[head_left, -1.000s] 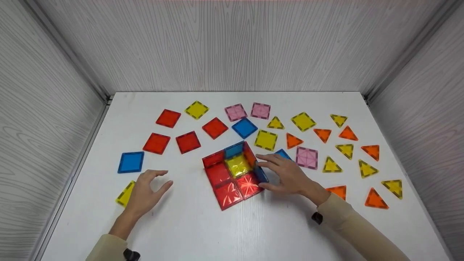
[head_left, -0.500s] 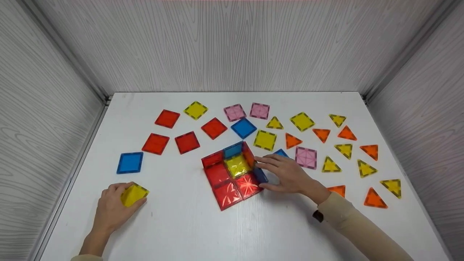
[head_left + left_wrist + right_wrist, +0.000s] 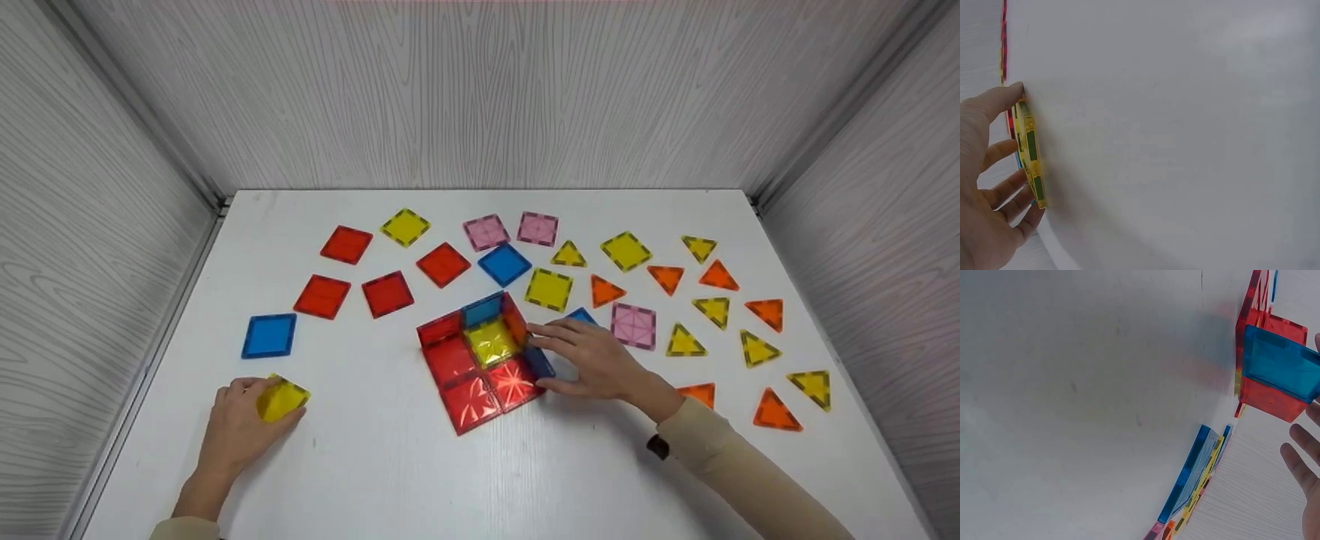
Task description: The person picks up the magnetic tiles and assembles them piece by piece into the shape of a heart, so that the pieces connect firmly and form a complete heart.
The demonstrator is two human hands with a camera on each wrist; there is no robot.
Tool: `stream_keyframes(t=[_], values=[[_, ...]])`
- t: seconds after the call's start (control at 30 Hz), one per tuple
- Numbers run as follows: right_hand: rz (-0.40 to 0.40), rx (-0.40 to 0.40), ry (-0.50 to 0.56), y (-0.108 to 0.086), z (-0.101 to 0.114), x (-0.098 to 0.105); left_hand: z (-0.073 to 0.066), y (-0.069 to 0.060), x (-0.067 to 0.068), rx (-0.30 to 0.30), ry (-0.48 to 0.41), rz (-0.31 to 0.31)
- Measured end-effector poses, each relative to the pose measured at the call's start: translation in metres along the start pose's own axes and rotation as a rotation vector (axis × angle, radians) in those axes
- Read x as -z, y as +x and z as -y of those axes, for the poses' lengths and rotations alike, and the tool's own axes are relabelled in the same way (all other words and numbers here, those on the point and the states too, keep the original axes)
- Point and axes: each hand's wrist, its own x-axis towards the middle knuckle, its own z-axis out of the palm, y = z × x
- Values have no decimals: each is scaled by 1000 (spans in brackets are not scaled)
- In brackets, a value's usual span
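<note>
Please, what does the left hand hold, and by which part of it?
The left hand holds a yellow tile by its edges, between thumb and fingers.

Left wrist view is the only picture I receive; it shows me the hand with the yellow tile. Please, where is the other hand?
Observer: The right hand is at the right side of a structure, by its upright blue tile.
Operator: Thank you. What makes the floor of this structure?
Observer: Four squares: three red squares and one yellow square.
Operator: Are there also triangles?
Observer: Yes, orange triangles and yellow triangles lie on the right half of the table.
</note>
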Motion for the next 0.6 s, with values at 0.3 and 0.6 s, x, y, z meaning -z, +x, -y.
stream_keyframes(t=[0.3,0.6], values=[[25,-12,2,0,0,0,-37,9,-6,34,-116,12],[9,0,9,0,-1,-1,-86,14,-19,112,-367,7]])
